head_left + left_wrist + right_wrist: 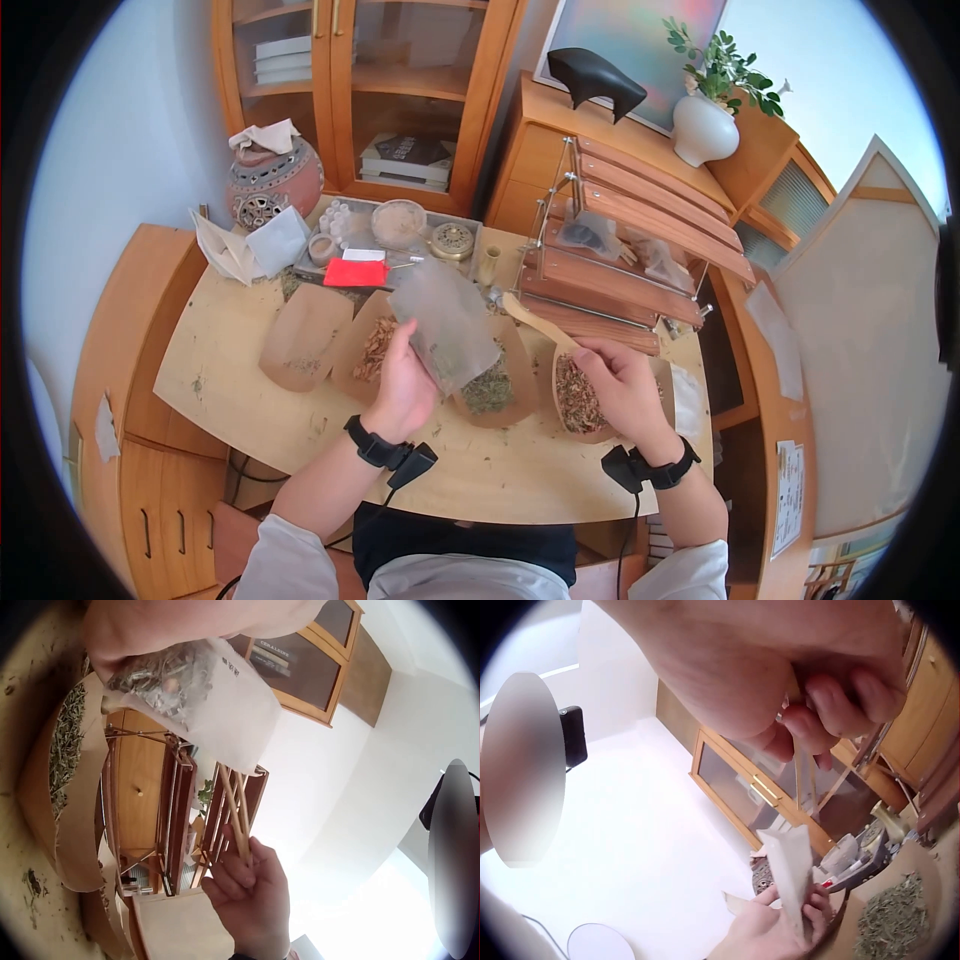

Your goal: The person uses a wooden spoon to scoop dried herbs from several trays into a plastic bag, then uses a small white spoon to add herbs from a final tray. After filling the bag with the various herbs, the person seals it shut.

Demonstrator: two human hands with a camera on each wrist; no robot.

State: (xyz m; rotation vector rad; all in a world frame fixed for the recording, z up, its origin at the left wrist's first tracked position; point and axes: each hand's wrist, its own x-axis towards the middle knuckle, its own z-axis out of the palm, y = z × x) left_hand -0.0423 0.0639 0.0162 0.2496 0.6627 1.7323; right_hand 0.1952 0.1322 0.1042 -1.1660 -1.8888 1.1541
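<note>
My left hand (402, 388) grips a translucent white pouch (445, 325) above the paper trays. In the left wrist view, dried plant pieces (169, 684) lie inside the pouch (238, 712). Wooden tongs (540, 322) are pinched in my right hand (622, 385), over a tray of reddish-brown mix (578, 400). Their two prongs (238, 814) point toward the pouch in the left wrist view; in the right wrist view their tips appear apart from the pouch (789, 862). Below the pouch stands a tray of green dried herbs (490, 390).
At the left are a tray of brown chips (375, 350) and one with few scraps (303, 350). Behind them sit a grey tray (465, 268) with small items, a red packet (356, 273) and a patterned pot (285, 185). A wooden slatted rack (620, 270) stands back right.
</note>
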